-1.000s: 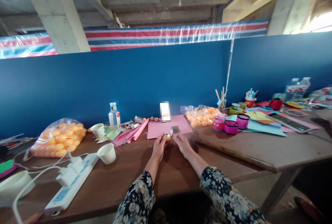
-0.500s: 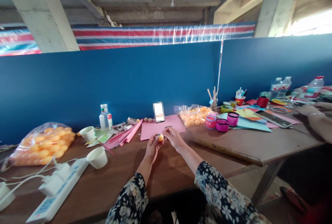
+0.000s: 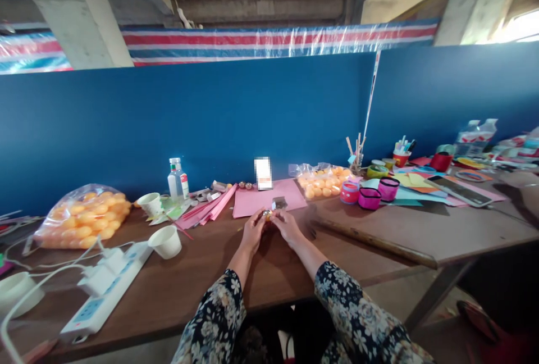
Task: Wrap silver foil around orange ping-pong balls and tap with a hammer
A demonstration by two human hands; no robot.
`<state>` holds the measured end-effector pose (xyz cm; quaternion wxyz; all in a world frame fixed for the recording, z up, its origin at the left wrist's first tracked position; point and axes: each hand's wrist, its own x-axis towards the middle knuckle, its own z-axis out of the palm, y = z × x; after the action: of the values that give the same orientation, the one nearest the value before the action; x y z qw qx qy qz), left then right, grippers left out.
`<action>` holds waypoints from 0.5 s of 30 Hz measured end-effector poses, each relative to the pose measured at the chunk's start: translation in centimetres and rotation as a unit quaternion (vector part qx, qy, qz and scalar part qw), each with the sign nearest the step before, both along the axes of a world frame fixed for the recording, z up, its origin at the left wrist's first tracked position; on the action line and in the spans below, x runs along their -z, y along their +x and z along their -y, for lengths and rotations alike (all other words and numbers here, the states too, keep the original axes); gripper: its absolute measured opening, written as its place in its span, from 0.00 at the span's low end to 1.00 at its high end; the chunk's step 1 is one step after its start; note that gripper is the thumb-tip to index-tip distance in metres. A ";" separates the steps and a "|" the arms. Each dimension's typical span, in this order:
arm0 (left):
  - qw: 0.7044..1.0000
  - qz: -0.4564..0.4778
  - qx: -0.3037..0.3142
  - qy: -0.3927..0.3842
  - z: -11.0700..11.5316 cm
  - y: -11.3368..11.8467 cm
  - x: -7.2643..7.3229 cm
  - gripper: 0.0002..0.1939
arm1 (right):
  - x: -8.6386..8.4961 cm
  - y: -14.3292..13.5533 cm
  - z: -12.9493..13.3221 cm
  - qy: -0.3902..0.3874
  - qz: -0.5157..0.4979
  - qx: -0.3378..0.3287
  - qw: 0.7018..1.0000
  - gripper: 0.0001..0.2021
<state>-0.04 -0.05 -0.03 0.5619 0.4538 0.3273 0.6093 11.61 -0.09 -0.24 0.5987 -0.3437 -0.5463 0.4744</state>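
Note:
A small ball [image 3: 268, 215], shiny and partly yellow, sits between my two hands over the brown table. The fingers of my left hand [image 3: 254, 229] are closed on its left side. From the right, the fingertips of my right hand [image 3: 287, 224] pinch at the same ball and hide part of it. Just beyond my hands lies a pink sheet [image 3: 248, 202], with a small dark grey piece [image 3: 279, 203] on it. Several small dark shiny balls [image 3: 248, 186] rest at the sheet's back edge.
Bags of orange balls [image 3: 90, 218] stand at left and behind right. A power strip [image 3: 107, 291] and paper cup [image 3: 165, 241] are at left. A wooden stick [image 3: 379, 243] lies at right, near purple rolls [image 3: 369, 198], papers and a phone [image 3: 458, 191].
My right hand has come in to the ball and now touches it beside my left hand. A dark grey piece now shows on the pink sheet. The view has shifted slightly.

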 end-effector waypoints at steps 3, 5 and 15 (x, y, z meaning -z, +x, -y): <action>1.000 0.003 0.005 0.001 -0.1 -0.1 0.2 0.23 | 0.0 0.0 -0.1 -0.009 0.009 0.005 1.000 0.14; 1.000 0.002 0.002 -0.002 -0.2 -0.1 0.3 0.23 | -0.1 0.0 0.0 -0.009 0.012 0.005 1.000 0.14; 1.000 0.007 -0.002 -0.016 -0.2 -0.1 0.2 0.22 | -0.2 0.2 0.1 -0.002 0.040 0.016 0.999 0.13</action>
<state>-0.10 0.11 -0.22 0.5699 0.4399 0.3341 0.6083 11.82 -0.20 -0.03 0.5829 -0.3726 -0.5633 0.4519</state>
